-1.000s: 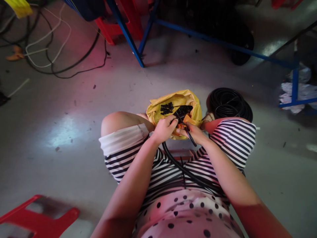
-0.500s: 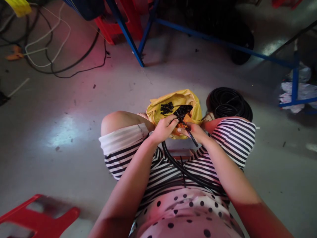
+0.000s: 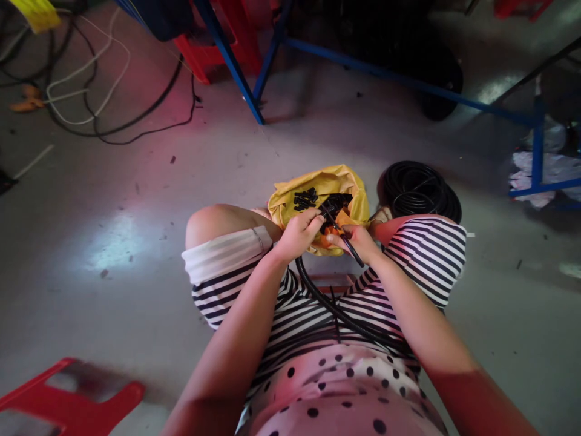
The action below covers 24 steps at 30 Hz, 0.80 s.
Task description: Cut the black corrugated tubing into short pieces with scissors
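I sit over a yellow bag (image 3: 290,203) lying open on the floor between my knees, with several short black tube pieces (image 3: 305,198) inside. My left hand (image 3: 297,235) grips the end of a black corrugated tube (image 3: 327,306) that runs back across my lap. My right hand (image 3: 358,241) holds a black-handled cutting tool (image 3: 347,242) with its tip against the tube end, right above the bag's mouth. Both hands nearly touch each other.
A coil of black tubing (image 3: 420,191) lies on the floor past my right knee. Blue metal frame legs (image 3: 236,66) and red stools (image 3: 204,51) stand ahead. Loose cables (image 3: 104,91) spread at the upper left. A red stool (image 3: 68,399) sits at the lower left.
My hands stay together over the bag; the tool and fingers shift only slightly. Nothing else has moved.
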### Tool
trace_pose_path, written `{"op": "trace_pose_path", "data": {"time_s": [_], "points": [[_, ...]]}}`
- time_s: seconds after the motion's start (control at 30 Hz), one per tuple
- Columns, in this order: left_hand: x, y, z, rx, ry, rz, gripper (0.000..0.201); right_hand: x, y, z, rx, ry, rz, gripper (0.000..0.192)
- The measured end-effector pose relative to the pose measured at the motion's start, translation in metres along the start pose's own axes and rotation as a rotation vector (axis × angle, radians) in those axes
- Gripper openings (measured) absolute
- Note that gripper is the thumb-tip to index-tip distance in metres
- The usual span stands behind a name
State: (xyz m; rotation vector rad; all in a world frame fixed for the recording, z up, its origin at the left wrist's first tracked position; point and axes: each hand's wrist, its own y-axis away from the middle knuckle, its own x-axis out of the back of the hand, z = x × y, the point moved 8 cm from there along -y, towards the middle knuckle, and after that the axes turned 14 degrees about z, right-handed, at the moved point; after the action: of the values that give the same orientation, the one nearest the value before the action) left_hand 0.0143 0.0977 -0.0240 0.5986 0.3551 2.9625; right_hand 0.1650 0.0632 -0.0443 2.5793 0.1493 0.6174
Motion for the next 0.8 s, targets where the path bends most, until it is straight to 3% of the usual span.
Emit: {"op": "trace_pose_path", "data": {"time_s": [0.1,0.27,0.43,0.8], "points": [[-0.004,0.001,0.01,-0.115,-0.061,-0.063,0.023,-0.006,0.001,0.001,0.002,-0.09,-0.065,0.054],[-0.009,0.002,0.01,-0.147,-0.099,-0.131,0.024,-0.006,0.001,0.002,0.003,-0.073,-0.081,0.051],[-0.005,0.0,0.011,-0.145,-0.071,-0.099,0.023,-0.005,0.003,0.001,-0.025,-0.074,-0.083,0.053],[0.002,0.0,0.01,-0.101,0.028,-0.028,0.023,0.005,-0.003,-0.004,0.081,0.014,0.039,0.059]]}}
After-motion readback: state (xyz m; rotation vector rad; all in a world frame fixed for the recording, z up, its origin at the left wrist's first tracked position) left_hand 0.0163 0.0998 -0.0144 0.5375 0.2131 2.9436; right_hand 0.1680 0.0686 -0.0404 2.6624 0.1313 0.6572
